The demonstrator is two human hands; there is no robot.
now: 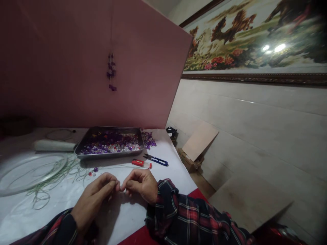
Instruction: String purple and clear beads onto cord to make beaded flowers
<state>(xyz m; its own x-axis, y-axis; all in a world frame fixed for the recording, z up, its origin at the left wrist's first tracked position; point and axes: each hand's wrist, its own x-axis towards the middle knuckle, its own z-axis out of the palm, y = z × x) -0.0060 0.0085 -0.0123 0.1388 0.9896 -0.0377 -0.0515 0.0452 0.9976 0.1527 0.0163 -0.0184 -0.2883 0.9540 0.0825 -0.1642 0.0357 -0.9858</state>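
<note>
1 snips (158, 161) (slanted), pointing leftward

The table (176, 177) is white, with red cloth (136, 237) at its near edge, pale green thread (42, 195) toward its left edge, and purple, clear and red beads (112, 141) in a grey tray (109, 156) near its far edge. Toward the right edge lie blue-handled snips (159, 161). The sleeves (189, 217) are plaid, dark navy crossed with red and thin white lines; the panel (143, 68) is dusty pink.
</note>
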